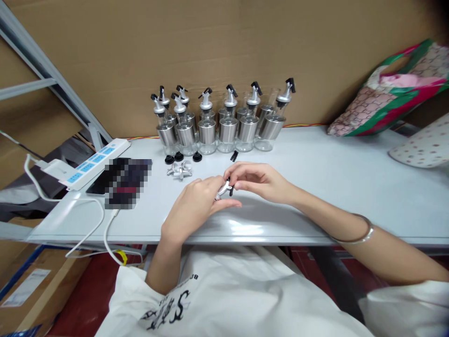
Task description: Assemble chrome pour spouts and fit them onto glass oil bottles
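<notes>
Over the front of the grey table, my left hand (196, 203) is closed round a silver pourer spout (223, 188), its thumb stretched out to the right. My right hand (261, 182) pinches a small black flip cap (231, 191) at the spout's end; whether the two are joined I cannot tell. Beyond my hands lies a loose black flip cap (234, 156). Further left sit several silver spout parts (180, 170) in a small heap, with three black ribbed stoppers (178, 156) behind them. My fingers partly cover the held spout.
Glass bottles with steel sleeves (228, 134) stand in rows at the back, several topped with pourers. At left are a white power strip (98, 164), a blurred phone-like device (128, 183) and a white cable (105, 234). A patterned bag (379, 100) rests at the right rear.
</notes>
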`<state>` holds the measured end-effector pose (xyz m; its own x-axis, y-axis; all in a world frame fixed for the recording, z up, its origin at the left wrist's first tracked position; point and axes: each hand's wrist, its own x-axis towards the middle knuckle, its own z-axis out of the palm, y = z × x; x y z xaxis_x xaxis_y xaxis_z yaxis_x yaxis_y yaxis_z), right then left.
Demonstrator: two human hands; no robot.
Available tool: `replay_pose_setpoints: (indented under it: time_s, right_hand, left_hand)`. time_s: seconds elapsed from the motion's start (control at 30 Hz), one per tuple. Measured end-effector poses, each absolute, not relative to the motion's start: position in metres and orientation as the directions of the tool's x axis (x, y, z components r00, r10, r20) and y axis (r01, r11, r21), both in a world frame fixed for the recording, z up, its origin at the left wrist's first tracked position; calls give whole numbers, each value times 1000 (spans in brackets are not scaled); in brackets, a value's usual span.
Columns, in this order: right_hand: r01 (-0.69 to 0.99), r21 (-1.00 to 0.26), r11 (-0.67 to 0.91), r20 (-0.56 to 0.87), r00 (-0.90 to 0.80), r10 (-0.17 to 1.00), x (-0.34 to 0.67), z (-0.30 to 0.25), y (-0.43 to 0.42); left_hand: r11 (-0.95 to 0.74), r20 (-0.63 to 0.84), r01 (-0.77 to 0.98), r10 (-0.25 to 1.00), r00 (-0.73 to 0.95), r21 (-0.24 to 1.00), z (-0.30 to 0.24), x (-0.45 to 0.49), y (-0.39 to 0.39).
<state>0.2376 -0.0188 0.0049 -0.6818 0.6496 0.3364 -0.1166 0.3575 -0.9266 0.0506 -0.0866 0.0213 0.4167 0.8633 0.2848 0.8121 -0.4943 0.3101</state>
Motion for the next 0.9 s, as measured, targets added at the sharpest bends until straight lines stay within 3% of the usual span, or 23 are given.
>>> replay_pose_setpoints:
  time_s: [0.33,0.57,0.9]
  right_hand:
    - [-12,-963,268,196,-711,675,242,8,-15]
    - [5,-956,294,199,-723,662,242,7,-15]
    - [4,-983,181,118,-743,659,242,8,-17]
  left_hand:
    - [-465,241,832,882,405,303,23,51,-87]
    - [-487,237,810,872,429,327,20,51,-86]
    - [-528,226,784,849,478,327,21,50,-86]
